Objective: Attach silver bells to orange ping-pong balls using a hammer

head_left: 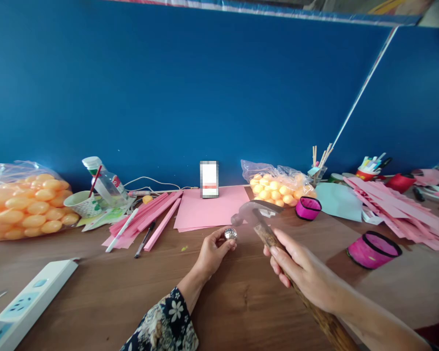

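A flat, smooth blue wall [205, 97] rises behind the brown tabletop [95, 297], whose surface has a faint wood grain. At the far left, a crinkled, see-through plastic bag [22, 168] bulges with glossy, rounded orange balls [34, 208]. Flat pink sheets [212, 212] lie with straight edges near the wall, beyond my hands. A long, boxy white plastic power strip [40, 297] sits at the near left. My right hand [296, 265] is wrapped round the hammer [266, 231], thumb along its rough, mottled wooden handle; the dull grey metal head has a blunt round face at one end and a curved claw at the other. To my right stands a magenta cloth ring [375, 251] with black edging. My left hand [214, 251] pinches a shiny, mirror-smooth metal ball [230, 235] between thumb and fingers, in front of the pink sheets, just beside the hammer's head and apart from it.
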A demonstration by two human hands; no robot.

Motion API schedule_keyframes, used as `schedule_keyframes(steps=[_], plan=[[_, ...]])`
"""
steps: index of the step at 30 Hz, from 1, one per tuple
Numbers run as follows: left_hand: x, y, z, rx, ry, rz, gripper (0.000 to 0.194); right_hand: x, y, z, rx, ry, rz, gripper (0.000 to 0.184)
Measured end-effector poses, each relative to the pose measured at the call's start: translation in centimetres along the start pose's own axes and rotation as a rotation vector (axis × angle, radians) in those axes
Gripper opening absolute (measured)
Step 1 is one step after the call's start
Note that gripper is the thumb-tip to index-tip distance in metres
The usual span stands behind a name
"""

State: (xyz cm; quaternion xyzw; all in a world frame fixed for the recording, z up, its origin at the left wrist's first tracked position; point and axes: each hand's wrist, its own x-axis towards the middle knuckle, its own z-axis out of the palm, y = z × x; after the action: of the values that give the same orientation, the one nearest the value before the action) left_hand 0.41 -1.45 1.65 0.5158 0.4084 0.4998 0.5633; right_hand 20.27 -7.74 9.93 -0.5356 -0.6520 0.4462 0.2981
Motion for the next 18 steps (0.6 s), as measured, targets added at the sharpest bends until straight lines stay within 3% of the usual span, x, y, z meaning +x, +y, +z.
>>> schedule_keyframes(steps=[18], plan=[[0.03, -0.19, 0.0, -0.001, -0.007, 0.0, 0.039, 0.85, 0.29, 0.02, -0.009, -0.035, 0.014, 0.032]])
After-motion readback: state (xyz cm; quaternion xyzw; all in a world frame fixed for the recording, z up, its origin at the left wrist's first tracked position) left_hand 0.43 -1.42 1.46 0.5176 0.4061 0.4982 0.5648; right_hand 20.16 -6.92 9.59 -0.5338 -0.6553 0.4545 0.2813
